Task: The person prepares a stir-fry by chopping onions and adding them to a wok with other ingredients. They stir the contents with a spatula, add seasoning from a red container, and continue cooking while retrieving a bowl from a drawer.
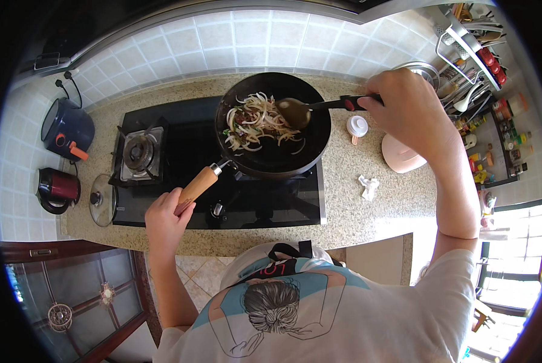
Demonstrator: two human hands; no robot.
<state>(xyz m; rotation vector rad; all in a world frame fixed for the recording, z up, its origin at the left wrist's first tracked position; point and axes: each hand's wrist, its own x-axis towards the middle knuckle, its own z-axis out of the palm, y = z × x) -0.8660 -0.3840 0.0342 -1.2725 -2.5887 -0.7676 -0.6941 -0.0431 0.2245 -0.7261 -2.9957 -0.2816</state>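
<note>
My left hand [169,220] is closed around the wooden handle [198,187] of a dark wok [275,159], which rests on the right burner of the black gas cooktop [185,136]. In my right hand [405,106] is the black handle of a cooking spatula [293,113]. Its broad brownish head dips into the food at the right side of the heap. Sliced onion [262,120], mixed with darker pieces that look like meat and a few green bits, lies mostly in the left half of the wok. Dark bare metal shows at the wok's right and front.
Right of the cooktop are a small white-lidded container [356,127], a crumpled tissue [369,187] and a pale pink object [400,154], partly behind my right arm. Leftward are a glass lid [103,199], a dark red kettle [58,189] and a navy air fryer [69,127]. A utensil rack [470,50] hangs at right.
</note>
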